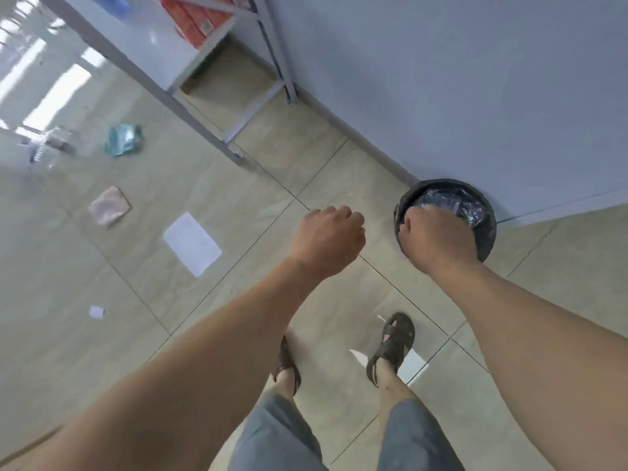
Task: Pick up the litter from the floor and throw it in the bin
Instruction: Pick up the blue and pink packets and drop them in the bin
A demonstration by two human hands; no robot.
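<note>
The black round bin point(488, 234) stands against the wall at right, lined with a dark bag and holding crumpled clear plastic point(448, 202). My right hand point(436, 237) hovers over the bin's mouth, back up and fingers curled downward; whatever is under them is hidden. My left hand point(328, 241) is a loose fist in mid-air left of the bin, with nothing seen in it. Litter lies on the tiled floor to the left: a white sheet point(192, 243), a pinkish piece point(109, 205), a teal packet point(124, 139), a small white scrap point(96, 312) and a clear plastic bottle point(51, 144).
A grey metal shelf rack point(204, 107) stands along the wall at top centre, its foot close to the teal packet. My sandalled feet point(390, 345) stand below the hands, with a white sheet point(413, 363) lying beside the right foot. The wall runs behind the bin.
</note>
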